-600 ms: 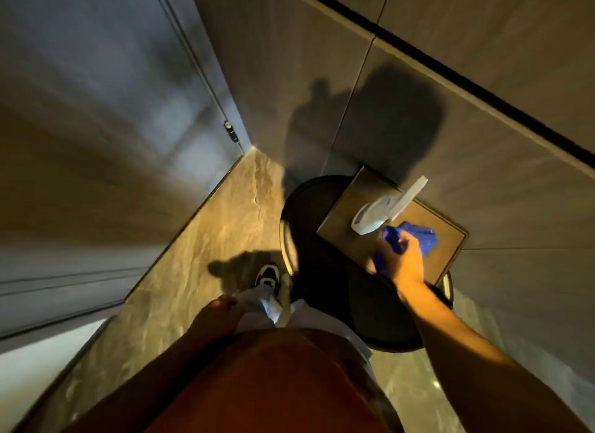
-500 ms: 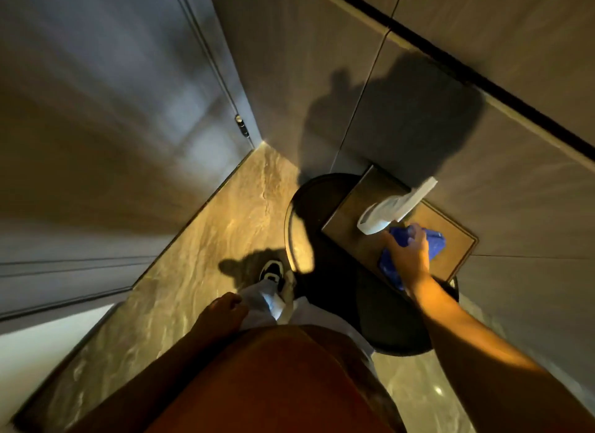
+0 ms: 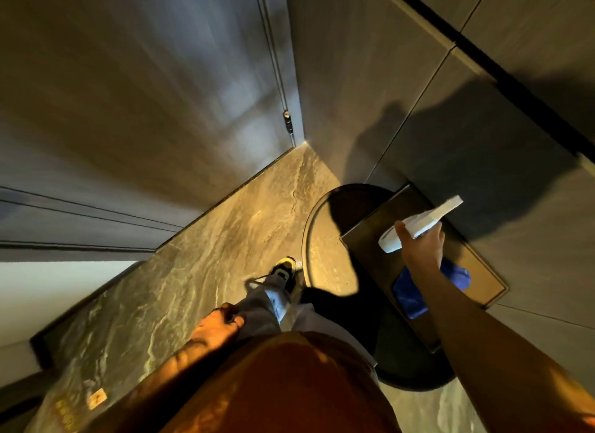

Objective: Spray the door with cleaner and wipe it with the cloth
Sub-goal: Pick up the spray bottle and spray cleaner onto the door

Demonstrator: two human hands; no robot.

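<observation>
A white spray bottle (image 3: 421,223) sits over a brown tray (image 3: 483,281) on a round black table (image 3: 328,239) at the right. My right hand (image 3: 420,250) is wrapped around the bottle's neck. A blue cloth (image 3: 410,292) lies on the tray just below that hand, partly hidden by my forearm. The dark grey door (image 3: 145,94) fills the left of the view, with a hinge (image 3: 287,121) at its right edge. My left hand (image 3: 217,328) hangs by my thigh, fingers curled, holding nothing.
A marble floor (image 3: 206,255) runs between the door and the wood-panelled wall (image 3: 370,78) on the right. My shoe (image 3: 285,270) stands close to the table's edge. The table sits tight against the wall.
My right hand has left the blue cloth and moved up onto the spray bottle, closing on it. The view has shifted so the door and table sit further right.
</observation>
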